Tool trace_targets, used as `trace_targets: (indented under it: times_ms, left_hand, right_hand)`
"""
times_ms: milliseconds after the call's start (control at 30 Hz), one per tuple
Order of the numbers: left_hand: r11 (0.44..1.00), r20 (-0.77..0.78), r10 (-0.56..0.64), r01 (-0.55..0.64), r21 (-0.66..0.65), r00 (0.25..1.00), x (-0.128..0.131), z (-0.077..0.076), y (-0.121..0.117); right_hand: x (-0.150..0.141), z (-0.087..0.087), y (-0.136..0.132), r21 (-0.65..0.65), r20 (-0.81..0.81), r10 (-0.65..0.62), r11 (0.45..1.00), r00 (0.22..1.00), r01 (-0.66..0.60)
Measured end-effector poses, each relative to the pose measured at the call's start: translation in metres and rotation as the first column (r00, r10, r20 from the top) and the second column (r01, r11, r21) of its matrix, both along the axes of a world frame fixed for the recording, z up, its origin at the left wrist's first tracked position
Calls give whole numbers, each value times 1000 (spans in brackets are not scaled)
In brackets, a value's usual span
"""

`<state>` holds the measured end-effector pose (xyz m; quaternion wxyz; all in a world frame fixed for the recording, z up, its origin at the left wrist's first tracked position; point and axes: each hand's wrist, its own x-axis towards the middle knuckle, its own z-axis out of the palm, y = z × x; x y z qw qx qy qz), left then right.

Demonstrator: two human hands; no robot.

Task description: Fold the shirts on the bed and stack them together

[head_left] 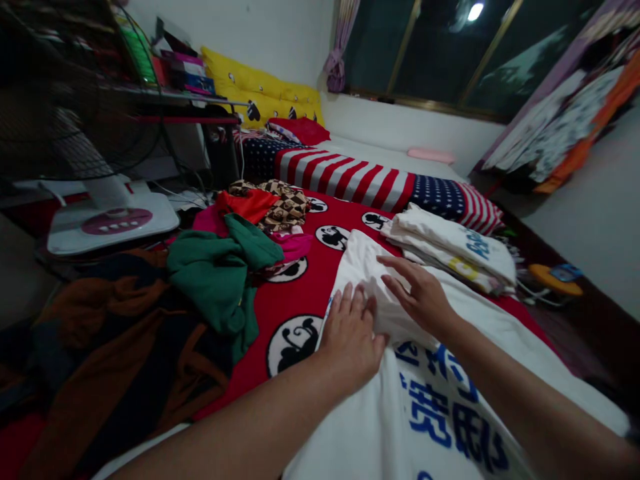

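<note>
A white T-shirt (380,413) with large blue lettering lies spread over a red patterned bedcover (280,300), part of it doubled over near the far end. My left hand (353,333) rests flat on the shirt's left edge, fingers stretched out. Just to its right, my right hand (417,290) is over the bunched white cloth with its fingers apart; whether its fingertips touch the cloth I cannot tell. Beyond the right hand sits a stack of folded white clothes (453,247), the top one bearing blue print.
Left of the shirt lie a green garment (220,267), a brown-and-navy garment (145,353) and a brown checked cloth (283,207). A fan (115,213) stands at far left beside a desk (200,117). A striped, starred bedspread (345,177) is behind; a small stool (555,283) is at right.
</note>
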<state>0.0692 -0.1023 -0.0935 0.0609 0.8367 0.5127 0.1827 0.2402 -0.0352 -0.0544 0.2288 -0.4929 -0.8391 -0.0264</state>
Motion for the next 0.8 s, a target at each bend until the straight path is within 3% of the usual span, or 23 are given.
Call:
trace_targets:
  times_ms: [167,267,333,467,533,600,700,767,800]
  left_hand:
    - [1000,-9,7,-6,16,1000,-1,-4,0]
    - [999,-9,-18,18,36,1000,-2,-7,1]
    - [998,3,-49,49,50,999,-2,-8,1]
    - [991,28,-118,116,62,993,-5,-9,1]
    - [983,25,-175,173,57,984,-7,-7,1]
    - [970,19,-242,240,46,970,-8,-6,0]
    - [955,29,-296,295,30,955,-8,-2,-1]
    - [955,39,-297,295,31,954,-8,-1,-2]
    - [955,41,-295,294,34,955,-8,-1,-2]
  right_hand:
    - [51,-7,-8,-201,337,-210,936,918,288]
    - [61,1,-30,-80,287,-322,930,902,358]
    - [60,0,-58,-42,249,-310,943,918,330]
    - [70,-15,-114,-199,260,-207,944,943,263]
    - [88,-16,-131,-179,185,-301,926,936,333]
    - [116,-10,-142,-111,92,-478,867,874,486]
    - [164,3,-151,-23,78,-744,664,663,748]
    - [193,7,-155,5,131,-830,548,543,837]
    - [204,7,-157,-3,150,-842,524,519,852]
